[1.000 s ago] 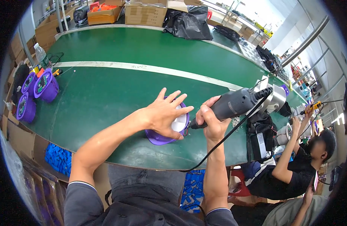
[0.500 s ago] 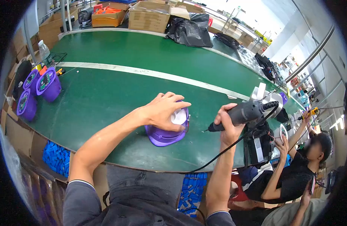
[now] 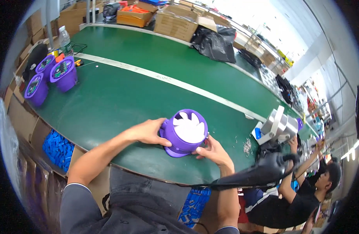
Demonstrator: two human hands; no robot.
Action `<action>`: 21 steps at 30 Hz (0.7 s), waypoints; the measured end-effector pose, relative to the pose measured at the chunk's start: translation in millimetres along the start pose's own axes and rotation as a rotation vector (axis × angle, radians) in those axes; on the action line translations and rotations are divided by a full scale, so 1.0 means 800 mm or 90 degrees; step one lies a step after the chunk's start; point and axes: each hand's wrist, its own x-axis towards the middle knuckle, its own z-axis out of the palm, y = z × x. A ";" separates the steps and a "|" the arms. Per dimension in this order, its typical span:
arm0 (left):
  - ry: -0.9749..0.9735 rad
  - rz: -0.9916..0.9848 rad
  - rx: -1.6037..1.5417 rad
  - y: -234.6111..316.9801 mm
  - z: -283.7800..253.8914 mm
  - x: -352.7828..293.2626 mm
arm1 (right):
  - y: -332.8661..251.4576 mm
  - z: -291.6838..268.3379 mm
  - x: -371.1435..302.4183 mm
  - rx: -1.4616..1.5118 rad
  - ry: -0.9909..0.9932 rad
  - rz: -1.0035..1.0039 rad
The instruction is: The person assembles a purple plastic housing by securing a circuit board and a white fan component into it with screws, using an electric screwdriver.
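A purple round housing (image 3: 174,137) with a white fan wheel (image 3: 188,126) inside stands tilted on the green bench top, its bladed face turned up. My left hand (image 3: 151,133) grips its left side, thumb on the lower wall and fingers round the edge. At its lower right, my right hand (image 3: 213,151) holds the housing with thumb and fingers. A dark power screwdriver (image 3: 261,171) hangs above my right forearm, out of my grasp; its cable crosses the bench edge.
Several purple housings (image 3: 64,75) with green circuit boards stand at the left beside a water bottle (image 3: 65,41). Small loose screws or bits (image 3: 247,146) lie near a silver cylinder (image 3: 281,125) on the right. Boxes of blue parts (image 3: 58,150) sit below the edge. A co-worker (image 3: 308,191) sits at right.
My right hand has let go of the screwdriver and taken the housing's right side. My left hand has shifted from its top to its left side. The fan face now shows.
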 end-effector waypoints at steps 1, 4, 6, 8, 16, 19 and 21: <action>0.001 -0.038 -0.035 0.010 0.001 0.000 | -0.001 0.003 0.003 -0.009 -0.017 -0.002; 0.059 0.041 -0.083 0.010 -0.006 0.024 | -0.029 0.000 0.015 -0.003 0.105 0.001; 0.128 0.136 -0.047 0.004 -0.037 0.059 | -0.062 -0.022 0.048 -0.062 0.097 -0.067; 0.061 0.165 -0.086 0.021 -0.086 0.115 | -0.097 -0.052 0.089 -0.075 0.123 -0.089; 0.016 0.046 -0.294 -0.080 -0.141 0.344 | -0.086 -0.147 0.288 -0.010 0.164 -0.058; 0.006 0.062 -0.303 -0.098 -0.124 0.401 | -0.066 -0.176 0.310 -0.025 0.201 -0.044; 0.045 0.030 -0.201 -0.149 -0.135 0.426 | -0.055 -0.161 0.351 0.005 0.160 -0.075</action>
